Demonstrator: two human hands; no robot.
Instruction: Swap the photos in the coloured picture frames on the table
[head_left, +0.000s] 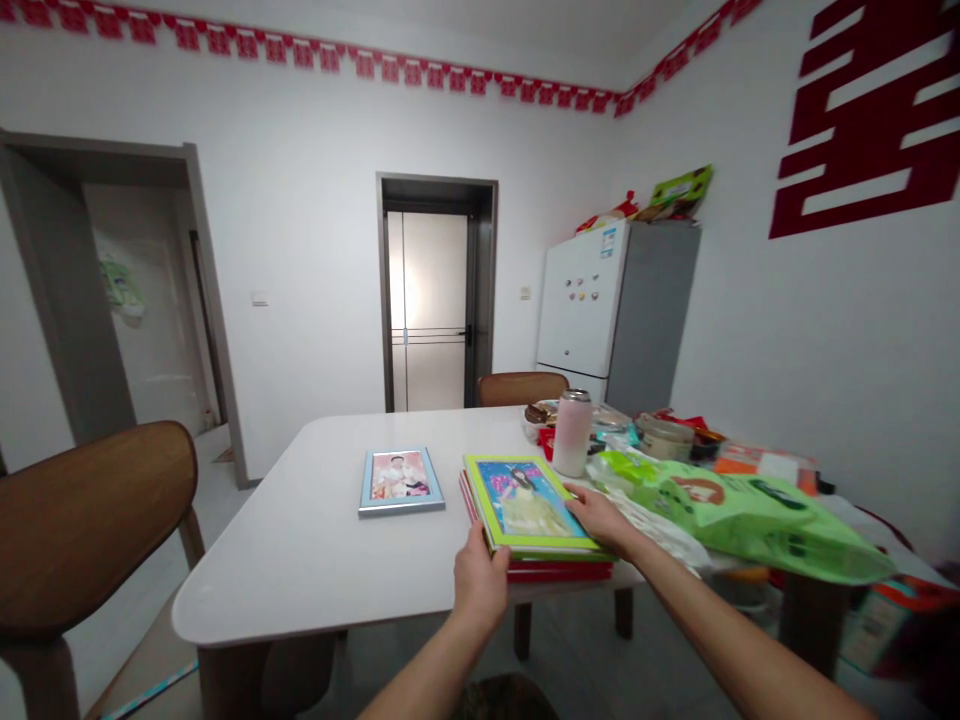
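Two hands on one green frame, basically: the left hand [481,580] has its near left corner, the right hand [600,518] holds its right edge, both closed in pretty narrow. The green frame [525,500] is a glossy rectangle with a shiny picture, lying flat on some red frames [559,572] at the near edge of the smooth white table [322,545]. Off to the left, apart from both hands, there's a metallic-looking blue frame [401,478]. Pink bottle [573,435] just behind, crinkly green bag [739,510] to the right.
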